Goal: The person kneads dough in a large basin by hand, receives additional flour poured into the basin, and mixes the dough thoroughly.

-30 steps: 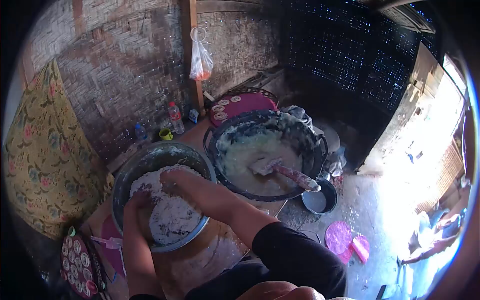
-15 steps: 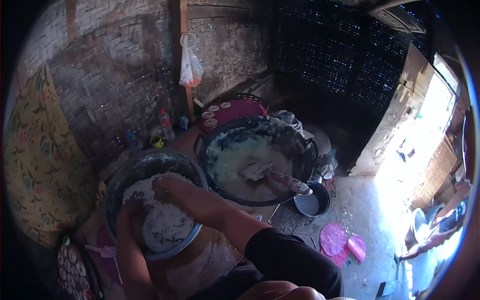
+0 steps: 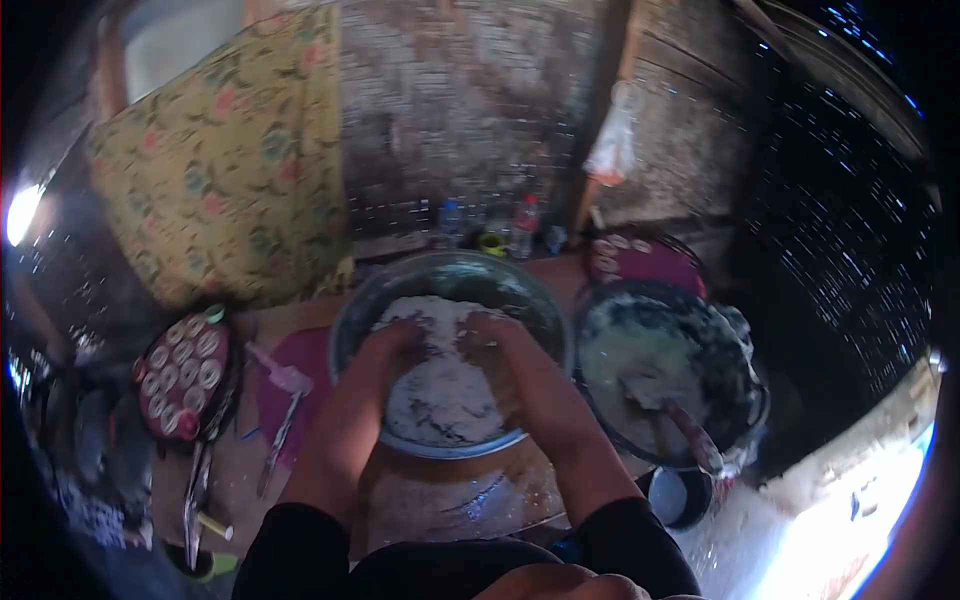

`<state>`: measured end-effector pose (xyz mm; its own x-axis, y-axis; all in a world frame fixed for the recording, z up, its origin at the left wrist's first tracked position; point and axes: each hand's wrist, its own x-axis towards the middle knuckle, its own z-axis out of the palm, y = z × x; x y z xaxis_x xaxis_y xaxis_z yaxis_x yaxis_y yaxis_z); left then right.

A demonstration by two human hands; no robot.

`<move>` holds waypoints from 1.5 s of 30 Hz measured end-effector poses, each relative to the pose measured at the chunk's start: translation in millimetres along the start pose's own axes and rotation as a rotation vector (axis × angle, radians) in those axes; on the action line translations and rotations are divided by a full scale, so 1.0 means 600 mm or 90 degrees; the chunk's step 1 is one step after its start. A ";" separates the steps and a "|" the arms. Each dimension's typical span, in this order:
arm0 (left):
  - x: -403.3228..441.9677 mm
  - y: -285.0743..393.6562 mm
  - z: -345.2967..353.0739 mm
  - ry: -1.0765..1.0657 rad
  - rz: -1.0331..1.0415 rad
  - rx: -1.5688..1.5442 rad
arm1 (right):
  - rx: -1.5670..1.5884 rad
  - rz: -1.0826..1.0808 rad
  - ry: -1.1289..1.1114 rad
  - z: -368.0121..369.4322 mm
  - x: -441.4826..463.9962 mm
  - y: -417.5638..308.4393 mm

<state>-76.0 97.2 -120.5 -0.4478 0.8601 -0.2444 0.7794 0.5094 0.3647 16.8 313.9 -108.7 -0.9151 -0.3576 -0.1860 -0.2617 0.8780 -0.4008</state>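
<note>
A large round basin (image 3: 455, 450) in front of me holds a pale, floury mass of dough (image 3: 440, 395) with darker streaks. My left hand (image 3: 405, 338) presses into the upper left of the dough, its fingers partly sunk in it. On the other side, my right hand (image 3: 487, 332) grips the upper right of the mass, with its fingertips also hidden. The two hands are apart, and a ridge of dough rises between them. Right of the basin stands a big dark pan (image 3: 655, 460) of pale, sticky mixture, with a coated paddle (image 3: 690, 435) resting in it.
At left, a round tray (image 3: 180, 380) bears several white rings beside pink tongs (image 3: 285, 375). Another ring-laden purple tray (image 3: 640, 265) is behind the pan. A small dark bucket (image 3: 678, 497) stands below it. Bottles (image 3: 524, 225) and a yellow cup (image 3: 491, 243) line the wall.
My view has swung left, so the basin now sits centrally and the left tray shows fully. Both hands remain in the dough, now side by side near its far edge.
</note>
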 end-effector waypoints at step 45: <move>-0.055 0.083 -0.057 0.077 -0.036 0.067 | -0.172 0.161 0.100 -0.012 -0.002 0.004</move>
<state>-37.5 94.9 -63.5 -0.5364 0.8306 -0.1495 0.7904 0.5565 0.2561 15.0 318.7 -103.1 -0.9912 -0.0856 -0.1007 -0.0748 0.9915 -0.1064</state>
